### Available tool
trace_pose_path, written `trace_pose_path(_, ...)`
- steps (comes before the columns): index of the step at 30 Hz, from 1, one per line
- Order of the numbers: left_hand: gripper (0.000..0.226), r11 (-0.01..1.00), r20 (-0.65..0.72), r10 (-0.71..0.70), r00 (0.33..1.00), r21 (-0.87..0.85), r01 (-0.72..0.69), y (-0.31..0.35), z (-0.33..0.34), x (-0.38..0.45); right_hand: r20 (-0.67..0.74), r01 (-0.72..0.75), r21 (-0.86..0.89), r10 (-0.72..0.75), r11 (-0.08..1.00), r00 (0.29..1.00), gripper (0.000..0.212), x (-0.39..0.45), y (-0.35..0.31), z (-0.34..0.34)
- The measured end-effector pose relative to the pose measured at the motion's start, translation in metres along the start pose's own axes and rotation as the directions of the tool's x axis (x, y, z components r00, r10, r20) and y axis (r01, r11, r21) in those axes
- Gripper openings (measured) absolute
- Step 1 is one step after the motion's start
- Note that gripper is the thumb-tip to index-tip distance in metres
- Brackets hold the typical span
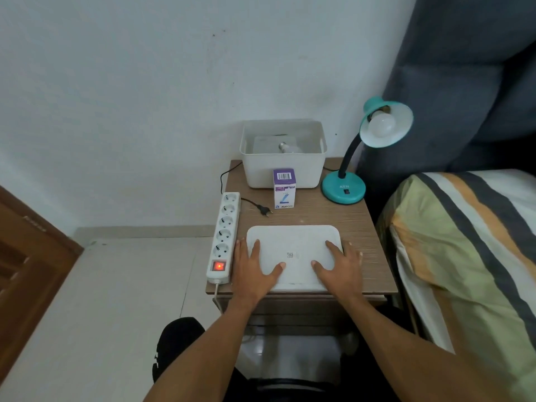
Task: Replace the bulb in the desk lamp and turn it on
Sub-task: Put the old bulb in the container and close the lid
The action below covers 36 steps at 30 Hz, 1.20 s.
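A teal desk lamp (343, 190) stands at the back right of the small wooden table (319, 213), with a white bulb (382, 125) screwed in its shade, unlit. Its black plug (264, 210) lies loose on the table beside a white power strip (224, 236) whose red switch glows. Another bulb (288, 148) lies inside a white bin (282, 153). A purple-and-white bulb box (284, 188) stands in front of the bin. My left hand (255, 266) and right hand (338, 264) rest flat, fingers spread, on the two sides of a white lid (293, 250) near the front edge.
A bed with a striped cover (464, 256) and a dark padded headboard (452, 82) borders the table on the right. A white wall is behind; a wooden door (26, 256) stands at the far left. The floor lies to the left.
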<state>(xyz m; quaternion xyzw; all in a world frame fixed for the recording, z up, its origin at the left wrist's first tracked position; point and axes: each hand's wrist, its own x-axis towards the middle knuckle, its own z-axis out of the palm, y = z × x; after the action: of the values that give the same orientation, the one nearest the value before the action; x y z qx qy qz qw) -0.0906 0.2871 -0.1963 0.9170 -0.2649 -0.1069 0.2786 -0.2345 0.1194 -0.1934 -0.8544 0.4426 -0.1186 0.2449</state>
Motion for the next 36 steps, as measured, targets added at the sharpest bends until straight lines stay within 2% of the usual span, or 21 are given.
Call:
trace_pose_path(4,0.097,0.998,-0.022,-0.022,1.0,-0.056,0.021,0.002,0.0,-0.002,-0.029,-0.036,0.14,0.04,0.989,0.999,0.063,0.0,-0.003,0.004)
trace_pose_path(8,0.097,0.994,-0.063,0.012,0.998,-0.11,-0.019,0.006,-0.01,0.004,-0.052,-0.031,0.25,0.045,0.968,0.998,0.059,0.005,-0.011,-0.004)
trace_pose_path(16,0.096,0.975,-0.267,0.157,0.951,-0.11,-0.191,0.037,-0.059,0.049,-0.215,0.154,0.267,-0.097,0.951,0.972,0.06,0.045,-0.054,-0.046)
trace_pose_path(21,0.093,0.958,-0.342,0.217,0.914,-0.103,-0.266,0.059,-0.095,0.098,-0.278,0.226,0.288,-0.145,0.93,0.95,0.06,0.093,-0.091,-0.074)
trace_pose_path(26,0.093,0.953,-0.335,0.22,0.916,-0.125,-0.275,0.083,-0.121,0.158,-0.296,0.233,0.283,-0.147,0.93,0.944,0.062,0.149,-0.125,-0.096)
trace_pose_path(36,0.096,0.963,-0.234,0.216,0.948,-0.111,-0.246,0.103,-0.133,0.26,-0.173,0.162,0.275,-0.117,0.948,0.978,0.064,0.243,-0.156,-0.099)
